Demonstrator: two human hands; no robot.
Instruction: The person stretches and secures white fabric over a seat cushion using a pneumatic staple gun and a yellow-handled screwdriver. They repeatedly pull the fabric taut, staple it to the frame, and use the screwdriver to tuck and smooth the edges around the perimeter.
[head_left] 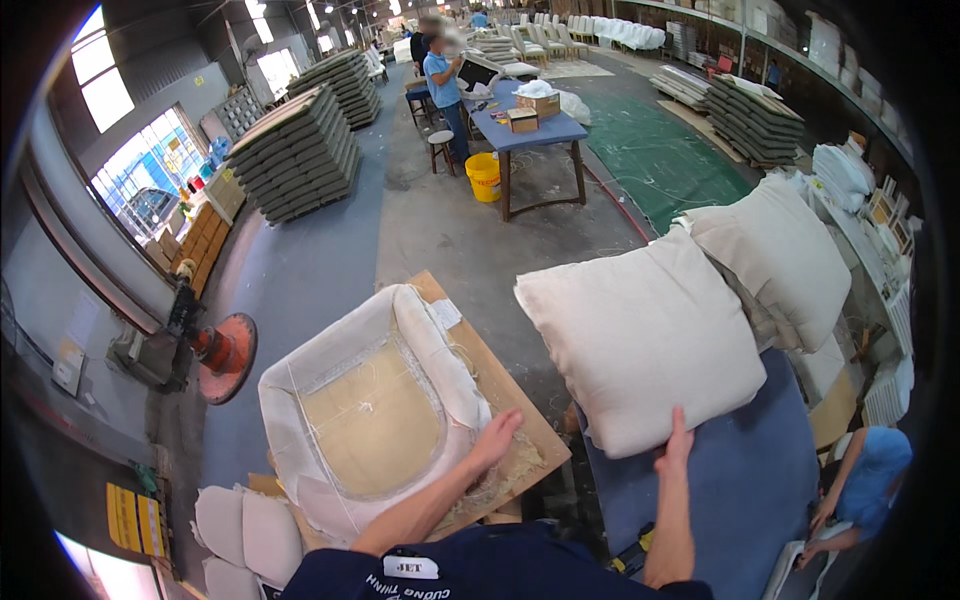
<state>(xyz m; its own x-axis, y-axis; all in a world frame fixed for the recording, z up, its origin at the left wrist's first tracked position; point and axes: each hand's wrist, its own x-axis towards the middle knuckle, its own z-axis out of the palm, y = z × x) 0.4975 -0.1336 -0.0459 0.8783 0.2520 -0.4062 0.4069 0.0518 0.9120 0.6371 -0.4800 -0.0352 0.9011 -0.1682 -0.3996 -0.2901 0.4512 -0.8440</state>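
Note:
A cream square cushion leans over the blue table on the right. My right hand grips its near edge, thumb on top and fingers hidden underneath. To the left, a white fabric-covered seat frame with a tan webbed centre lies on a wooden board. Over the board, beside the frame's right rim, is my left hand, its fingers loosely bent and nothing visible in them. A second cream cushion rests behind the first.
The blue table spans the right front. A person in blue works at lower right; another person stands by a far table. A yellow bucket, stacked grey panels and an orange round-based stand occupy the floor.

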